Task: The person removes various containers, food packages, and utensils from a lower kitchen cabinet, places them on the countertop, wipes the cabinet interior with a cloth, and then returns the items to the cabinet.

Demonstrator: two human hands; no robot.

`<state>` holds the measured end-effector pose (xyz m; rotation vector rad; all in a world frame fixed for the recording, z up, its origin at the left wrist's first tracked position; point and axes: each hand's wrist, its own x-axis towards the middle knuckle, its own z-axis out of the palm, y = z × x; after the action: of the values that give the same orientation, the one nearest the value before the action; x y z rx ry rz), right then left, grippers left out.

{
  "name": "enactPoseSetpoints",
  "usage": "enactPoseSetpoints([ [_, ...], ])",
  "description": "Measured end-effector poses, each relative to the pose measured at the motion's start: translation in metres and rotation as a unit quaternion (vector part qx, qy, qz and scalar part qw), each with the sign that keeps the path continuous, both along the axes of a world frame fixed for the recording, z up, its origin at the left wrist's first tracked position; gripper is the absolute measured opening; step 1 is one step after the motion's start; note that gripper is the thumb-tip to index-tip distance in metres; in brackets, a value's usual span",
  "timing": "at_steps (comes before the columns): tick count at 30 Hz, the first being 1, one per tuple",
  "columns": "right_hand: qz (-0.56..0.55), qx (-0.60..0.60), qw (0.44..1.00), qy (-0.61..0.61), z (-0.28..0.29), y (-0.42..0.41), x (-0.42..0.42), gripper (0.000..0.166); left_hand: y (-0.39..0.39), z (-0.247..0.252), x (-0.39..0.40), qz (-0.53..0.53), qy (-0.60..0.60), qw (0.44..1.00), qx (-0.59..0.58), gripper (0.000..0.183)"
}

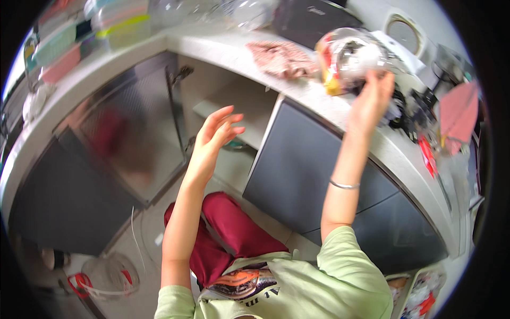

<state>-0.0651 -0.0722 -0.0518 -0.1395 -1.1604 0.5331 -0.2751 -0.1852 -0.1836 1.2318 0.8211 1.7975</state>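
Observation:
My left hand (217, 133) is raised before the open lower cabinet (227, 99), its fingers apart and nothing in it. My right hand (372, 95) reaches up to the countertop, its fingertips at a shiny, clear rounded thing (360, 56), blurred; whether they grip it or only touch it I cannot tell. Beside that thing stands a red and yellow packet (331, 81). A crumpled pink cloth (281, 60) lies on the counter to the left of the packet. Inside the cabinet a shelf (223, 113) shows.
The glossy cabinet door (131, 131) hangs open on the left. A dark box (314, 22) stands at the back of the counter, plastic containers (123, 32) at the upper left. Scissors-like red handles (427, 155) and clutter lie at right. A clear jug-like container (111, 275) is on the floor.

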Motion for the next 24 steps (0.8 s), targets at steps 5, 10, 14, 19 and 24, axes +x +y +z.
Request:
enactPoseSetpoints([
  [5, -0.065, 0.155, 0.984, -0.054, -0.056, -0.079, -0.044, 0.058, 0.004, -0.048, -0.026, 0.056, -0.064, 0.995, -0.053, 0.033],
  [10, 0.210, -0.120, 0.840, -0.485, -0.204, -0.059, -0.089, 0.036, 0.015, -0.107, -0.051, 0.115, -0.220, 0.961, -0.123, 0.034],
  [14, 0.323, -0.538, 0.734, -0.258, -0.321, 0.003, -0.142, 0.036, 0.023, -0.148, -0.079, 0.164, -0.298, 0.923, -0.178, 0.033],
  [19, 0.196, -0.651, 0.716, -0.158, -0.401, 0.074, -0.193, 0.041, 0.059, -0.169, -0.101, 0.146, -0.319, 0.912, -0.211, 0.031],
  [24, 0.114, -0.622, 0.766, -0.113, -0.459, 0.161, -0.210, 0.059, 0.089, -0.178, -0.097, 0.069, -0.348, 0.907, -0.229, 0.032],
])
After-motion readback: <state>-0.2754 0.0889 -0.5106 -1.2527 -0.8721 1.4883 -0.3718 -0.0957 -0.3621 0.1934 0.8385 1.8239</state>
